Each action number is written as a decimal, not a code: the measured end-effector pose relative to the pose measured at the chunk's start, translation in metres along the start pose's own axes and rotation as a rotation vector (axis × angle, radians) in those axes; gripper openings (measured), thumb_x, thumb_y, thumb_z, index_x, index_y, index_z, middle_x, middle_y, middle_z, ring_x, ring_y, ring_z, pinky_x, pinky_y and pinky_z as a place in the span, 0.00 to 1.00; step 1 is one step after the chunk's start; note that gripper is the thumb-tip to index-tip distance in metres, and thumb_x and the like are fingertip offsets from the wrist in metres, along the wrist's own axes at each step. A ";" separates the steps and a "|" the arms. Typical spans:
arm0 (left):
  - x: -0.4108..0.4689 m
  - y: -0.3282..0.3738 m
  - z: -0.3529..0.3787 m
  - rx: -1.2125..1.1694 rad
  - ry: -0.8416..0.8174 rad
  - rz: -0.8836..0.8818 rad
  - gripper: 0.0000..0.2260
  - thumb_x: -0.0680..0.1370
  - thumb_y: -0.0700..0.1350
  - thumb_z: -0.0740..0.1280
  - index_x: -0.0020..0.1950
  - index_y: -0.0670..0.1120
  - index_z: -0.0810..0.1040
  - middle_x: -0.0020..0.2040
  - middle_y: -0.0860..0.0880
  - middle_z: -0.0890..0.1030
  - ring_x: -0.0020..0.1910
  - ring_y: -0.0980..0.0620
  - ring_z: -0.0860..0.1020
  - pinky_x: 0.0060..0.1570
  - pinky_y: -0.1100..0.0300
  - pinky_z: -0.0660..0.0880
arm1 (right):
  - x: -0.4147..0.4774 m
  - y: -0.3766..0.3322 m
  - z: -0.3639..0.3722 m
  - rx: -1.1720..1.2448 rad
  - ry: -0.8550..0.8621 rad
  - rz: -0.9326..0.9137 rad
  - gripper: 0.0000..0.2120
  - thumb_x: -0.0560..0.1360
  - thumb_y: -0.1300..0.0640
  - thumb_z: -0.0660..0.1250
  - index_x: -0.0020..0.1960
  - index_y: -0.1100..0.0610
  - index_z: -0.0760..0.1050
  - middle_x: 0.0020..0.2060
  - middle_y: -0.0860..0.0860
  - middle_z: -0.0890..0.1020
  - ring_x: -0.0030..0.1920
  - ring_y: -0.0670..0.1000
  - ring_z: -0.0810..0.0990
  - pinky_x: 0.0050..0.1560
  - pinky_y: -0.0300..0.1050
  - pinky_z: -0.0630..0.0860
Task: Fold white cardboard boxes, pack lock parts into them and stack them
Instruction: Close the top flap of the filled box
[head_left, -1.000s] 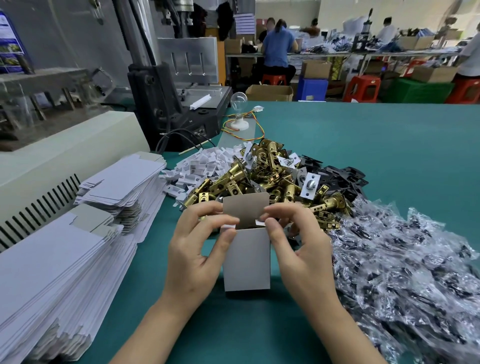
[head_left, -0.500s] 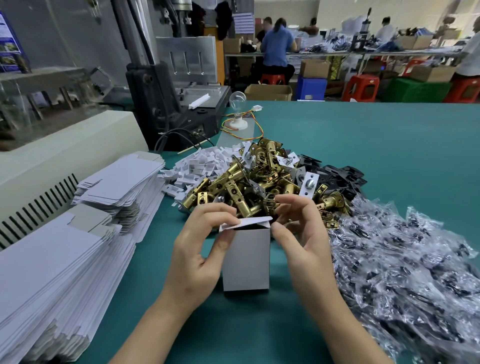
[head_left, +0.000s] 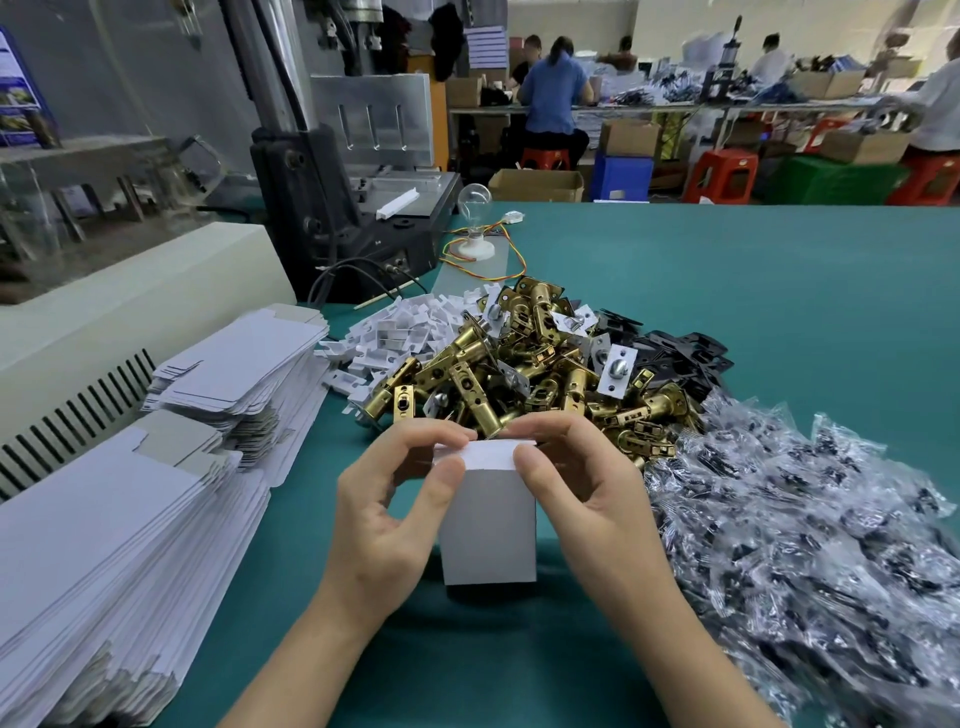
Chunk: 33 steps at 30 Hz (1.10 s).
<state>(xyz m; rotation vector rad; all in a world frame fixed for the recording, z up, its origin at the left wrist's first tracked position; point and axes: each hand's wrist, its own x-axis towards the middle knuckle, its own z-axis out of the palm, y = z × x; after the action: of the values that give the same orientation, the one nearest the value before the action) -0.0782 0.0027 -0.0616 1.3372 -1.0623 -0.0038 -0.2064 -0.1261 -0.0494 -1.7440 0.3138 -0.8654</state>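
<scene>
A small white cardboard box (head_left: 488, 525) stands upright on the green table (head_left: 753, 291), its top flap folded down flat. My left hand (head_left: 389, 509) grips the box's upper left corner, thumb in front and fingers curled over the top. My right hand (head_left: 582, 488) pinches the upper right corner the same way. Just behind the box lies a heap of brass lock latches (head_left: 519, 374). Flat unfolded white box blanks (head_left: 104, 530) are stacked at the left.
Small white plastic pieces (head_left: 395, 332) and black plates (head_left: 685, 348) lie around the brass heap. Clear bags of dark parts (head_left: 810, 535) cover the right side. A beige machine (head_left: 119, 322), a press (head_left: 353, 171) and a light bulb (head_left: 474, 208) stand behind. People work at far benches.
The box's top flap stood open and upright; it has come down and now lies flat across the top. Both hands have shifted up to the top corners.
</scene>
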 end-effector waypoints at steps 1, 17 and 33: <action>0.000 0.000 0.000 0.002 0.003 -0.003 0.06 0.82 0.47 0.66 0.57 0.52 0.81 0.53 0.49 0.85 0.52 0.45 0.83 0.51 0.61 0.78 | 0.000 0.000 0.001 -0.010 0.006 -0.009 0.06 0.80 0.52 0.67 0.55 0.48 0.81 0.51 0.46 0.85 0.53 0.52 0.84 0.50 0.46 0.80; 0.001 -0.004 0.001 -0.072 -0.019 -0.042 0.05 0.80 0.46 0.68 0.52 0.54 0.83 0.53 0.47 0.84 0.54 0.43 0.83 0.51 0.60 0.79 | -0.001 -0.003 -0.001 -0.142 0.064 -0.173 0.07 0.79 0.60 0.68 0.52 0.53 0.84 0.49 0.41 0.86 0.54 0.46 0.85 0.50 0.37 0.79; -0.003 -0.006 -0.005 0.059 -0.032 0.077 0.05 0.77 0.47 0.75 0.50 0.46 0.86 0.58 0.51 0.87 0.57 0.48 0.86 0.54 0.57 0.81 | 0.002 0.007 -0.011 -0.163 -0.027 -0.239 0.03 0.76 0.57 0.75 0.48 0.56 0.86 0.53 0.45 0.86 0.56 0.49 0.85 0.47 0.48 0.81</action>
<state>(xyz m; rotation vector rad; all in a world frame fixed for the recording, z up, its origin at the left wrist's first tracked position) -0.0736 0.0067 -0.0673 1.3520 -1.1485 0.0641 -0.2111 -0.1373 -0.0542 -1.9711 0.1639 -1.0090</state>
